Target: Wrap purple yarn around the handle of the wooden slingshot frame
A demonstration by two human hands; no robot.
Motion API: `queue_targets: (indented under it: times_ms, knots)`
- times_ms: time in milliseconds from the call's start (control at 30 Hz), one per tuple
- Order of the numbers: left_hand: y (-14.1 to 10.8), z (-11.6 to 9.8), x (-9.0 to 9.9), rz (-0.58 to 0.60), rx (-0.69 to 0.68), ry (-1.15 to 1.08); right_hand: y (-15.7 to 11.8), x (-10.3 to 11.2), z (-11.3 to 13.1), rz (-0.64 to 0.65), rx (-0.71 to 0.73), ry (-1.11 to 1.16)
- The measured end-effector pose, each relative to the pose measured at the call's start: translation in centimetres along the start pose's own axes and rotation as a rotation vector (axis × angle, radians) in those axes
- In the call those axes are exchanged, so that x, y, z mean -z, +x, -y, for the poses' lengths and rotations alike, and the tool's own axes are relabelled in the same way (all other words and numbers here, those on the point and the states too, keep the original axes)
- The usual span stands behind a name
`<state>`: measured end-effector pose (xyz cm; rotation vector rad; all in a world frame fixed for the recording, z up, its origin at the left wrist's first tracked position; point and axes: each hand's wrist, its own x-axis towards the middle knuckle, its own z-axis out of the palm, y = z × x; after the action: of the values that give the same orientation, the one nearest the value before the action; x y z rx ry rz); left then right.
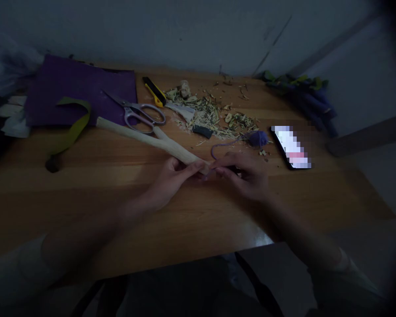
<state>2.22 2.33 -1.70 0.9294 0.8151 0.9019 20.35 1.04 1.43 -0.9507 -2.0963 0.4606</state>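
A pale, peeled forked stick (pixel 181 152) lies across my left hand (pixel 180 176), which is closed around its stem near the lower end. The two prongs point up and to the left. My right hand (pixel 242 174) meets the stem's tip with fingers pinched. Purple yarn (pixel 214 152) loops from a small ball (pixel 258 138) toward these fingers, which seem to pinch its strand; the exact grip is partly hidden. Behind the prongs rest metal scissors (pixel 140 116), with their blades over a purple sheet (pixel 82 90).
A yellow and black utility knife (pixel 155 92) lies beside a heap of bark shavings (pixel 211 112). At right are a lit phone (pixel 292 147) and a bundle of purple and green material (pixel 303 94). A green strip (pixel 75 127) curls at left. The wooden table (pixel 198 224) ends toward my lap.
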Motion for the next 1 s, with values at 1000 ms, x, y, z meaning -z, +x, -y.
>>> queue_targets:
  times_ms: [1000]
  knots:
    - [0.0, 0.4, 0.0, 0.017, 0.049, 0.026, 0.0, -1.5, -1.4, -0.046, -0.330, 0.043]
